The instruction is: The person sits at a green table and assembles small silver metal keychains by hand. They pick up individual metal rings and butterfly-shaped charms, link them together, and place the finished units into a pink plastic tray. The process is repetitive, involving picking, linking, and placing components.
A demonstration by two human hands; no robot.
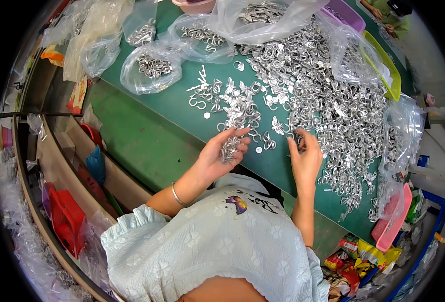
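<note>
My left hand (226,148) is cupped, palm up, around a clump of small silver metal rings (229,149) at the table's near edge. To the right, my right hand (304,151) reaches to the near left edge of a large heap of silver rings (328,100); its thumb and fingers are bent toward each other, and whatever is between them is too small to make out. A smaller pile of silver rings and butterfly-shaped pieces (240,103) lies just beyond my left hand. A butterfly piece (277,125) and a small round disc (258,149) lie between the hands.
Clear plastic bags of silver pieces (152,68) stand along the green table's (147,105) far side. A yellow-green basket (391,75) and a pink tray (393,221) edge the heap. A red bin (65,219) is at the lower left. Another person (391,20) sits at the far right.
</note>
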